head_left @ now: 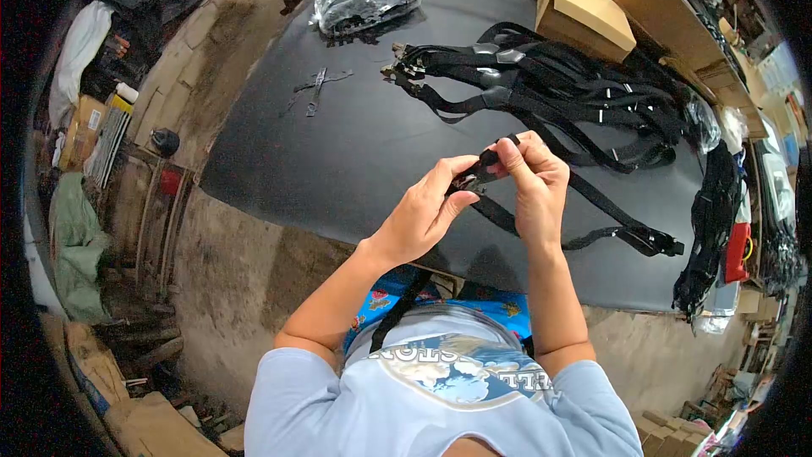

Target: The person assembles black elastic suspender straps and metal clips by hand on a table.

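In front of me, above the near part of the table, both my hands hold one pair of black suspenders (498, 217). My left hand (419, 213) pinches a metal clip end between thumb and fingers. Closed beside it, my right hand (538, 186) grips the black strap near the same end, thumb on top. One strap runs down under my right wrist and across the table to a dark end piece (651, 240) at the right. Another black strap hangs toward my lap. Fine detail of the clip is hidden by my fingers.
A heap of black suspenders (584, 93) with metal clips lies on the dark table (279, 169). Behind it stands a cardboard box (585, 15). A clear plastic bag (369, 0) lies at the far left, with small dark strips (318, 85) nearer. Black straps (709, 220) hang at the right edge.
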Action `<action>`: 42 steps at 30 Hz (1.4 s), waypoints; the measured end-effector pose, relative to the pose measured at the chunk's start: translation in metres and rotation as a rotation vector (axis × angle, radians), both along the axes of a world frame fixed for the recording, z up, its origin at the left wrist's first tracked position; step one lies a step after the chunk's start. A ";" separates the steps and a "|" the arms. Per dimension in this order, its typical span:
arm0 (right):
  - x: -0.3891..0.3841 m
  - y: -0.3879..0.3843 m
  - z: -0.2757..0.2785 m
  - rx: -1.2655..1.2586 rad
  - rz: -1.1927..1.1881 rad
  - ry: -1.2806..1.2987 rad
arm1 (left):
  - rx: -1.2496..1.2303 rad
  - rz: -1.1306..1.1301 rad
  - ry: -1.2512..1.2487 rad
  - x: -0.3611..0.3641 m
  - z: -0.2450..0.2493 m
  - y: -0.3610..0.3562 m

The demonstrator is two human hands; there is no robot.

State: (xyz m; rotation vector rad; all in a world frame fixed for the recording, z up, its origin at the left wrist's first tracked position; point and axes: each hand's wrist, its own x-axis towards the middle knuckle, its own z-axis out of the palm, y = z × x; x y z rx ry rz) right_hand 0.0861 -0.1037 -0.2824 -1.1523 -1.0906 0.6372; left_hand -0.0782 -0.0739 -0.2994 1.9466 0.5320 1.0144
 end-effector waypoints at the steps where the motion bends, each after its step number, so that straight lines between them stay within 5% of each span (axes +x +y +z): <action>1: -0.001 -0.003 0.000 -0.036 0.019 0.064 | -0.002 -0.003 -0.001 0.001 0.000 0.000; 3: -0.001 -0.007 -0.002 -0.077 0.038 0.127 | 0.132 0.035 -0.037 0.005 0.000 0.001; 24: -0.004 -0.021 -0.009 -0.022 0.022 -0.039 | 0.000 0.202 0.038 0.009 0.000 -0.011; 36: -0.010 -0.020 -0.005 0.142 0.001 -0.224 | 0.221 0.340 -0.046 0.018 -0.001 -0.017; 42: -0.023 -0.015 0.003 0.212 -0.048 -0.333 | 0.042 0.327 -0.195 0.014 -0.003 -0.017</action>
